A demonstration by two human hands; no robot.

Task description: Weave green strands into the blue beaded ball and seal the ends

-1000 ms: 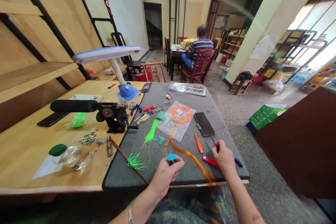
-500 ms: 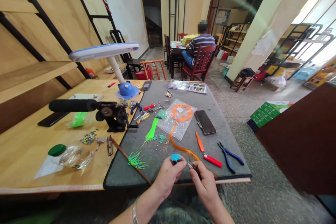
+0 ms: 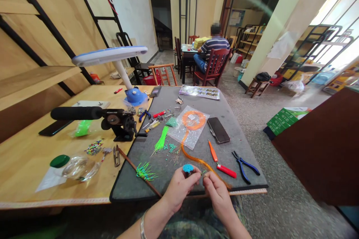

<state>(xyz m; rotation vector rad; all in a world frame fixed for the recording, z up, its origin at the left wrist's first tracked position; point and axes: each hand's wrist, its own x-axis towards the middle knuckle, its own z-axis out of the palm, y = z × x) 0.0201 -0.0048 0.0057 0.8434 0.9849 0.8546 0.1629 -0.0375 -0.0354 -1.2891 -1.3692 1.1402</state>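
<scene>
At the mat's near edge, my left hand (image 3: 178, 186) is closed around a small round bunch of bright blue beads (image 3: 187, 168), which shows above the fingers. Close beside it on the right, my right hand (image 3: 217, 190) is closed in a pinch. A thin greenish strand (image 3: 203, 172) shows between the two hands; its ends are too small to make out. Orange thread (image 3: 196, 160) runs from a coil in a clear plastic bag (image 3: 183, 134) down behind my right hand. Left of my hands, a bundle of green and blue strands (image 3: 146, 171) rests across a brown stick (image 3: 153, 187).
A hand-cranked black device (image 3: 119, 123), a green-capped jar (image 3: 80, 168) and a blue lamp (image 3: 135, 95) stand on the left. Phone (image 3: 218, 130), orange-handled tool (image 3: 213, 152), red-handled tool (image 3: 226, 171) and blue pliers (image 3: 244, 166) lie right. A seated person (image 3: 214, 46) is beyond.
The pointed metal tip that showed at my right fingers is no longer visible there. My right fingers now pinch close to the left hand, which has stayed nearly in place.
</scene>
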